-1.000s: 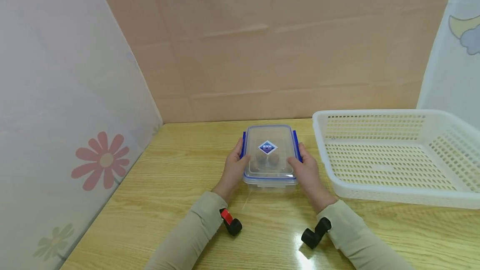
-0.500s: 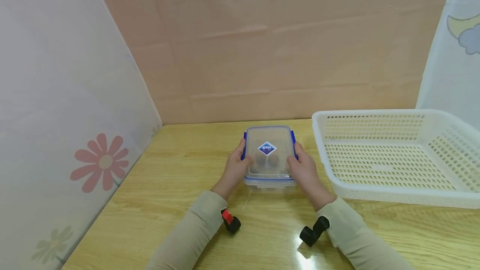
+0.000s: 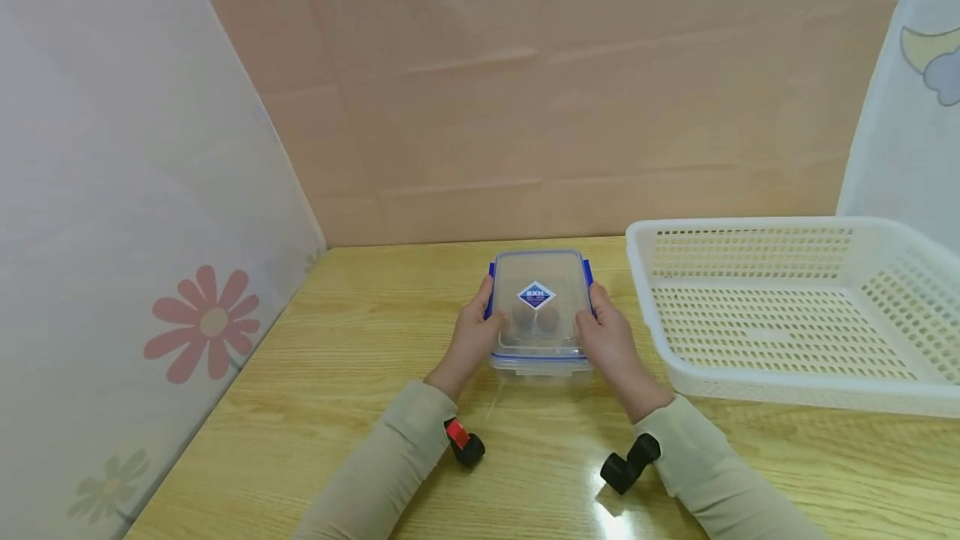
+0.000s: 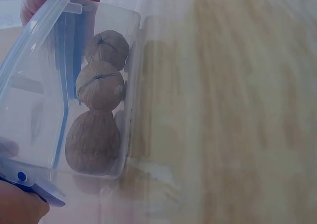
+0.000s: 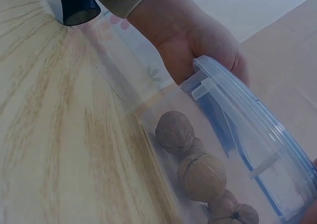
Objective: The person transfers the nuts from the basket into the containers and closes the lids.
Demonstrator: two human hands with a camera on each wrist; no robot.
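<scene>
A clear plastic container (image 3: 537, 332) with a blue-clipped lid and a diamond label stands on the wooden table (image 3: 352, 357), in the middle. Inside lie several walnuts (image 4: 100, 86), also seen from the other side as walnuts (image 5: 201, 176). My left hand (image 3: 472, 330) grips the box's left side, thumb on the lid edge over the blue clip. My right hand (image 3: 607, 333) grips the right side the same way. In the right wrist view the left hand (image 5: 193, 40) shows behind the lid (image 5: 257, 130).
A white perforated basket (image 3: 787, 397) sits on the table just right of the container. A pale panel with a red flower print (image 3: 202, 323) closes off the left side, and a pinkish wall (image 3: 540, 107) stands behind. Bare wood lies in front of and left of the box.
Both hands have closed in on the container's sides, and the blue side clips that stuck out now lie flat against the box. The box has stayed in place.
</scene>
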